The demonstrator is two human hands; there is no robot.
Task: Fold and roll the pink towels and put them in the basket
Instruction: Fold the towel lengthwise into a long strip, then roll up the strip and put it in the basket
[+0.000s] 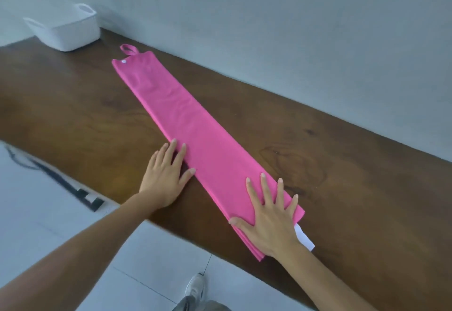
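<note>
pink towel [193,124]: folded into a long narrow strip, lying flat on the wooden desk [73,115]. your right hand [271,217] presses its near end, fingers straight and spread. your left hand [166,176] lies flat at its edge, fingers released. white basket [68,31]: far left corner, well apart.

Both bare arms are stretched forward from the lower edge of the view. The left hand [164,178] is laid flat, palm down, with its fingers straight and slightly spread, the fingertips pointed up and to the right. The right hand [270,215] is pressed flat as well, fingers widely splayed and the thumb held out to the left.
</note>
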